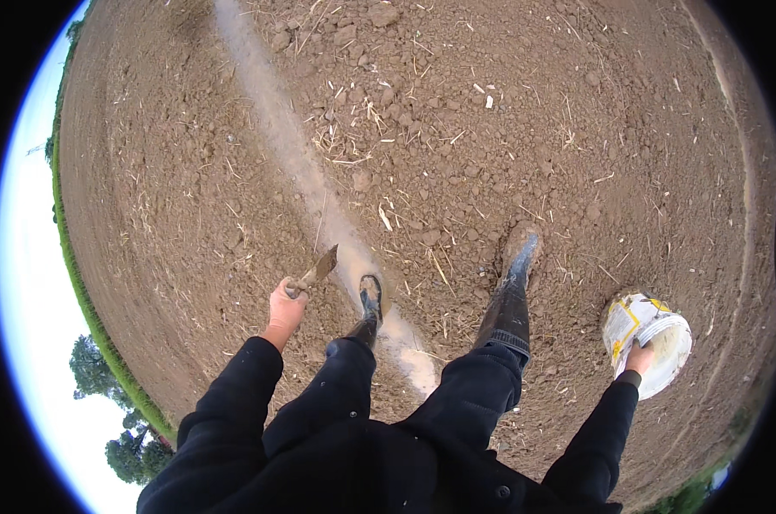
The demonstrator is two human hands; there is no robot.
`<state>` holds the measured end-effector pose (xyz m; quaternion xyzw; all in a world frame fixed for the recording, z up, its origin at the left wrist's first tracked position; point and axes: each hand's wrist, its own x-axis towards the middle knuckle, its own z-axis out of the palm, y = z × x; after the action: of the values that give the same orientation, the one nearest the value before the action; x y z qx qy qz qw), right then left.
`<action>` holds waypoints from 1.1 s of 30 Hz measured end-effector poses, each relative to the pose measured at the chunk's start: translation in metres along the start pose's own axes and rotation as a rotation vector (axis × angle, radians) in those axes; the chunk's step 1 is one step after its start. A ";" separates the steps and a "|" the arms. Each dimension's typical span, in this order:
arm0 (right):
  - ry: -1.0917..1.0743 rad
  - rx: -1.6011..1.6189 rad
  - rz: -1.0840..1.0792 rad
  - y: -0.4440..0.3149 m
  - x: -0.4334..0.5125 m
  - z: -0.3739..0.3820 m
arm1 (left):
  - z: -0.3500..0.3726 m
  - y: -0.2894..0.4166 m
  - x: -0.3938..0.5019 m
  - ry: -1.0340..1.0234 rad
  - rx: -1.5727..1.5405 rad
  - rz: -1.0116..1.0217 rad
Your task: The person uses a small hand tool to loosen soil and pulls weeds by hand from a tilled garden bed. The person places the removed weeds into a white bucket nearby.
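My left hand (pixel 287 307) grips the handle of a short hand tool (pixel 321 266) with a flat, muddy metal blade, perhaps a trowel or small hoe. The blade points up and to the right, near the edge of a water-filled furrow (pixel 285 138). With my right hand (pixel 640 358) I hold a white plastic bucket (pixel 629 324) with yellow markings by its rim, out to my right. The bucket tilts, its mouth towards me; a pale brown coating shows inside, and its contents cannot be made out.
One rubber boot (pixel 371 299) stands in the muddy water of the furrow, the other boot (pixel 519 263) on cloddy soil (pixel 426 193) scattered with straw. Another long pale furrow (pixel 744 193) curves along the right. A green crop edge (pixel 86 302) and trees (pixel 95 369) lie at the far left.
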<state>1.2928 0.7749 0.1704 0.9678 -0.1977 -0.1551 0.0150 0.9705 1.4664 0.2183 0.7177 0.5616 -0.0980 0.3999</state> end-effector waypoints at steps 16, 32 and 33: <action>-0.263 1.102 0.011 -0.138 -0.083 -0.204 | -0.174 -0.126 -0.071 0.263 -0.294 -0.061; 0.041 0.956 -0.210 -0.103 -0.230 -0.354 | -0.281 -0.367 -0.195 0.545 -0.633 -0.275; 0.067 0.937 -0.196 -0.098 -0.243 -0.343 | -0.283 -0.382 -0.200 0.581 -0.621 -0.303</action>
<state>1.2229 0.9482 0.5595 0.8889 -0.1536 -0.0189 -0.4312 0.4753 1.5333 0.3462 0.4712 0.7521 0.2232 0.4030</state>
